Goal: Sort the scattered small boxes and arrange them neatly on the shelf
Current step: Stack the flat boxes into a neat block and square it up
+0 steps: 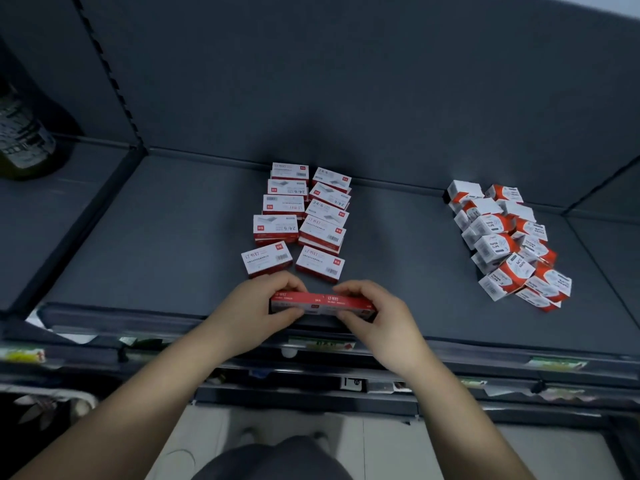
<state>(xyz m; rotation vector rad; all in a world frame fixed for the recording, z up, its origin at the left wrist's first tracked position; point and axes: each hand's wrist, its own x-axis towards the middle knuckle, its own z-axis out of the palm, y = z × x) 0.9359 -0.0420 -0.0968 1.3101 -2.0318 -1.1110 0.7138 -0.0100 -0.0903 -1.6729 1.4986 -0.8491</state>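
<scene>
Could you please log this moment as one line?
left hand, right hand: hold red boxes at shelf front | staple boxes: two rows | paper-clip boxes: right heap

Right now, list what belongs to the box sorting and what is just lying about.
Job: staple boxes in two rows; paper clip boxes; red boxes gripped by left hand and right hand; shelf.
Lying about: dark bottle; label strips on the shelf edge; floral cloth.

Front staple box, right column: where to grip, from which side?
Likely from above, fingers across the short ends of the flat red-and-white cardboard staple box: it lies label-up, its right end faces bare dark grey shelf, a slim gap clears the left, the box stack behind crowds its rear.
</scene>
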